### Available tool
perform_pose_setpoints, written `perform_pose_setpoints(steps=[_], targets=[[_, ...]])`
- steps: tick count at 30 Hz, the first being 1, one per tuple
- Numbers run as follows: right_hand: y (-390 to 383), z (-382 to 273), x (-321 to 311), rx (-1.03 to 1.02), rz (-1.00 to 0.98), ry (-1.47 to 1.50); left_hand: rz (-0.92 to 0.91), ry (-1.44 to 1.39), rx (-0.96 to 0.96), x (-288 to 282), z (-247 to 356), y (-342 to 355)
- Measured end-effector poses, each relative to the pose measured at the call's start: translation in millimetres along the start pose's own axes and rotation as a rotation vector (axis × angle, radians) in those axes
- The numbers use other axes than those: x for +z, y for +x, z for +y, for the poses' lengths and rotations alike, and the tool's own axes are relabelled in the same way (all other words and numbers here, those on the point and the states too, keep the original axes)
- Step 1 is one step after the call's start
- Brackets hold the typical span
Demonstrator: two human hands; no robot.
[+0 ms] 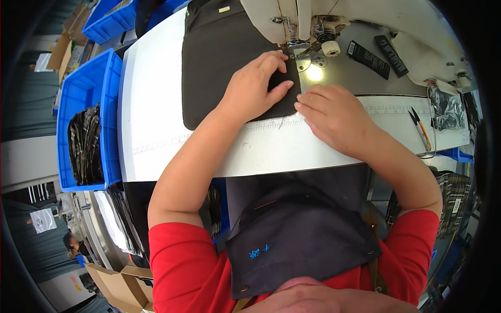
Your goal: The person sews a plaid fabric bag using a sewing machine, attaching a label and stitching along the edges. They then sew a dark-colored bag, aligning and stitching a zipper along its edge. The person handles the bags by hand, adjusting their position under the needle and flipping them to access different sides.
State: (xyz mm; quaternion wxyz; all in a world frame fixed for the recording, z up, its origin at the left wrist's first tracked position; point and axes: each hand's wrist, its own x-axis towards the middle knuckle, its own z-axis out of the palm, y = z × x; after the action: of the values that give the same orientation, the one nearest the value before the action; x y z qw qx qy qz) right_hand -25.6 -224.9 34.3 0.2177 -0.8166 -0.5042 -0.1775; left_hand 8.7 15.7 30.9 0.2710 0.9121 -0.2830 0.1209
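A dark brown-black fabric panel (224, 57) with rounded corners lies on the white sewing table, its right edge at the needle area of a white sewing machine (271, 18). My left hand (253, 88) rests on top of the panel, fingers bent forward close to the presser foot (296, 46) and thumb held apart from them. At the panel's near right edge, my right hand (334, 117) has its fingers drawn together, with the tips at the cloth edge. The right thumb is mostly hidden. A loose thread (282, 122) hangs from the panel's lower edge.
Printed rulers run along the table's near side (250, 151). Two small black packets (369, 60) lie right of the needle. Beyond my right hand are tweezers (417, 128), an orange tool (425, 136) and a clear plastic bag (448, 109). A blue bin (109, 112) with folded plaid fabric stands left.
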Motion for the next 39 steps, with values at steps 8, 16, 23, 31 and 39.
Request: perform_pose_setpoints(steps=[8, 16, 23, 31, 39], targets=[[10.1, 24.4, 5.1, -0.007, 0.025, -0.072, -0.023, 0.055, -0.1, 1.9, -17.3, 19.8], [22.3, 46.2, 11.8, 0.07, -0.032, -0.201, 0.024, 0.1, -0.07, 5.1, -41.3, 38.9], [18.0, 45.9, 16.3, 0.101, 0.015, -0.22, 0.1, 0.094, -0.079, 3.0, -38.8, 32.3], [15.9, 48.6, 17.4, 0.093, -0.047, -0.19, -0.098, -0.13, 0.041, -13.2, -15.5, -10.3], [19.4, 41.8, 11.9, 0.121, -0.008, -0.178, -0.105, -0.112, 0.053, -12.2, -21.3, -7.7]])
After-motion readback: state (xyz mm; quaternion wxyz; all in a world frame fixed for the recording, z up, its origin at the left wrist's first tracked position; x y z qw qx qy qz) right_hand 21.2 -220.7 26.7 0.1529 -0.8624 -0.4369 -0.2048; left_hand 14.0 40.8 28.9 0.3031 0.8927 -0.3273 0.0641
